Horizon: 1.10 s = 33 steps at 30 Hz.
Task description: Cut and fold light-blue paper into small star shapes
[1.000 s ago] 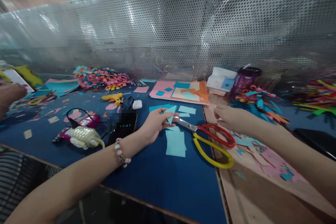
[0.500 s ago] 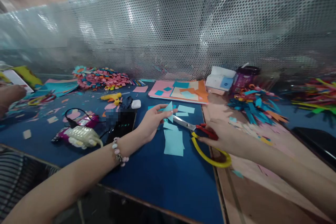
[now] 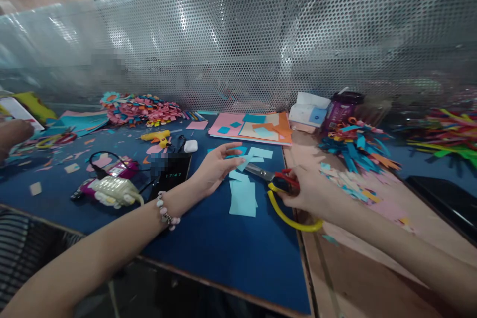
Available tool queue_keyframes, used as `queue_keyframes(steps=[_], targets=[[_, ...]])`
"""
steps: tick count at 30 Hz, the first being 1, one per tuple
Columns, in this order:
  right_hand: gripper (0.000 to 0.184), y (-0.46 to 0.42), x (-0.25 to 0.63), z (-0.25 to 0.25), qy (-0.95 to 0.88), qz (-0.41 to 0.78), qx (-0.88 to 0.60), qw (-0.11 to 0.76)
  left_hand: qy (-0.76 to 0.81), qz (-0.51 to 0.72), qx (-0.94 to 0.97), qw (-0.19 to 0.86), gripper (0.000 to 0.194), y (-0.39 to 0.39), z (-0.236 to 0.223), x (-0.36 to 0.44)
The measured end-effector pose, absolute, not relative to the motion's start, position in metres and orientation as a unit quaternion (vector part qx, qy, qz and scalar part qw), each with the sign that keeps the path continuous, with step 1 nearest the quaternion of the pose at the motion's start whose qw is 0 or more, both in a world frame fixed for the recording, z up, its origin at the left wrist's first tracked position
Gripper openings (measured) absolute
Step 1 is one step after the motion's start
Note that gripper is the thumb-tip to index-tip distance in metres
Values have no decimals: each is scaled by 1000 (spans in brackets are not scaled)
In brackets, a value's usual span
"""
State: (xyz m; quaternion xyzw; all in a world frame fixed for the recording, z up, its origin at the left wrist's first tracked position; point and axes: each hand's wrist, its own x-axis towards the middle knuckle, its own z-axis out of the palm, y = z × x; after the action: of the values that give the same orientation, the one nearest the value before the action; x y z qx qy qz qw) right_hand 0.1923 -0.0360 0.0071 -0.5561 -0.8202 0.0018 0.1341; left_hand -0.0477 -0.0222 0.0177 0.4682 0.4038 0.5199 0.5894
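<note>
My left hand, with a beaded bracelet on its wrist, pinches a small light blue paper piece between thumb and fingers. In my right hand is a pair of scissors with red and yellow handles. Their blades point left and reach close to the paper; whether they touch it I cannot tell. Below the blades lies a small stack of light blue paper squares. More light blue pieces rest just beyond my fingertips.
Coloured sheets lie at the back, before a perforated metal panel. Leftward are a yellow glue gun, a phone, a white earbud case and another person's hand. Paper strip bundles and a black device lie right.
The paper in my left hand has tilted from upright to slanting, and the left fingers have spread a little. The scissors stay close beside it. The whole view has shifted slightly.
</note>
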Motion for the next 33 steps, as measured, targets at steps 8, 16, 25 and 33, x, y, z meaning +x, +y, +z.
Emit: queue_keyframes(steps=[8,16,25,33], targets=[[38,-42,197,29,-748,269,-553,252,371,517,431,640,31,-13,18,-53],[51,-37,204,22,-632,534,-441,348,368,515,356,688,33,-9,18,-57],[37,-40,201,18,-522,639,-402,397,349,519,382,680,31,-9,22,-57],[45,-38,203,24,-592,577,-397,398,336,501,419,679,30,-13,23,-55]])
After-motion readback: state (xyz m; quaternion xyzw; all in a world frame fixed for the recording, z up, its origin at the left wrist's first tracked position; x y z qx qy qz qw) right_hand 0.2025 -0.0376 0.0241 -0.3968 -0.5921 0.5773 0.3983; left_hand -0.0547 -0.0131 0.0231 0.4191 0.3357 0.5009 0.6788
